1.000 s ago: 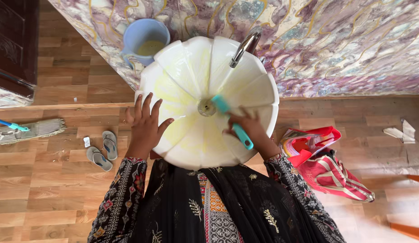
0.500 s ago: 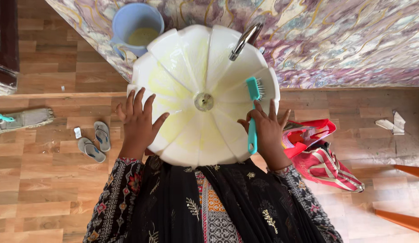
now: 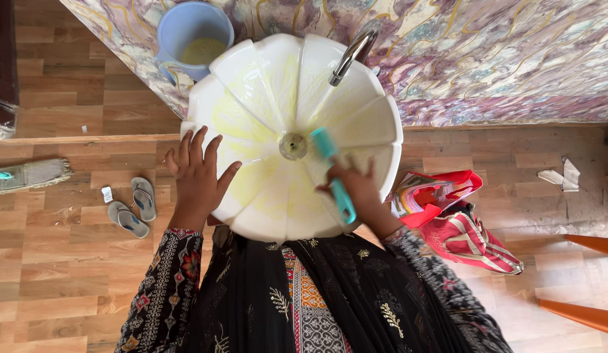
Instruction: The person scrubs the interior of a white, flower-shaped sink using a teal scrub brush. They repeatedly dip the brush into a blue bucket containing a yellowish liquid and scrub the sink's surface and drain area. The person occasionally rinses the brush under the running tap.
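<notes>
White scalloped ceramic basin [image 3: 264, 72], petal-shaped, streaked with yellow liquid, sits straight in front of the person, against a purple-marbled wall [image 3: 500, 59]. Chrome tap [image 3: 348, 57] at the far rim, round metal drain [image 3: 293, 146] at the centre. Teal plastic scrub brush [image 3: 334, 174] lies inside the bowl, just right of the drain: long axis runs diagonal, head up near the drain, handle end down toward the near-right rim. The brush is on the right side, so the right hand [image 3: 356, 189] is the nearer one; it is closed around the handle, fingers curled, slightly blurred. Left hand [image 3: 198, 173] is fully open, fingers spread, palm flat on the near-left rim of the basin, holding nothing. Light blue plastic bucket [image 3: 176, 29] stands on the floor behind the basin's left. Red striped bag [image 3: 467, 229] on the wooden floor at right, grey flip-flops [image 3: 132, 209] at left.
</notes>
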